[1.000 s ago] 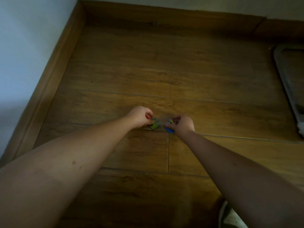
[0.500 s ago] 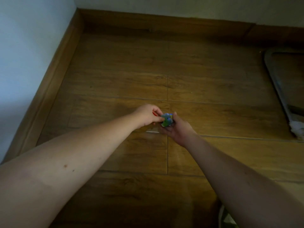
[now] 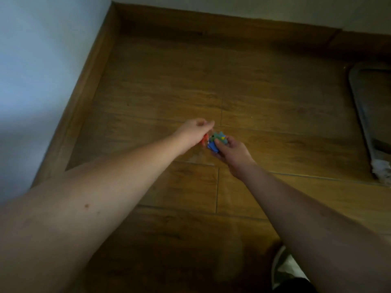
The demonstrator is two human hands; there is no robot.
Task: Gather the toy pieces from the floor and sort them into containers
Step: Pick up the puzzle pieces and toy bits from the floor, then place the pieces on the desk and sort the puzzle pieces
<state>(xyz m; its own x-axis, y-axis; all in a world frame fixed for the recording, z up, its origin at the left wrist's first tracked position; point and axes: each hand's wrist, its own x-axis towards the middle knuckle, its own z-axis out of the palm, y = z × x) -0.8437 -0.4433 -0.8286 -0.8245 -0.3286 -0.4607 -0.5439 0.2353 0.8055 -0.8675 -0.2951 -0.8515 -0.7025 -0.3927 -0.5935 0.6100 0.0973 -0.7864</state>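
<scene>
Low over the wooden floor (image 3: pixel 169 92), my right hand (image 3: pixel 231 152) lies palm up and grips a small cluster of blue and green toy pieces (image 3: pixel 218 140), thumb pressed on top. Just left of it, my left hand (image 3: pixel 194 132) hovers with its fingers curled and pinched together. A small red toy piece (image 3: pixel 204 141) peeks out from under that hand's palm, right beside the cluster. The two hands almost touch. The dim light and blur hide the shapes of the pieces.
A white wall (image 3: pixel 42 70) and wooden skirting (image 3: pixel 88 85) close off the left and far sides. At the right edge lies a grey-rimmed flat object (image 3: pixel 359 115) with a white patch (image 3: pixel 380 169) at its near end. Something white (image 3: pixel 283 265) sits at the bottom.
Both hands have lifted off the floor. My right hand turned palm up with the blue and green pieces gathered in it, and my left hand drew slightly away from the cluster.
</scene>
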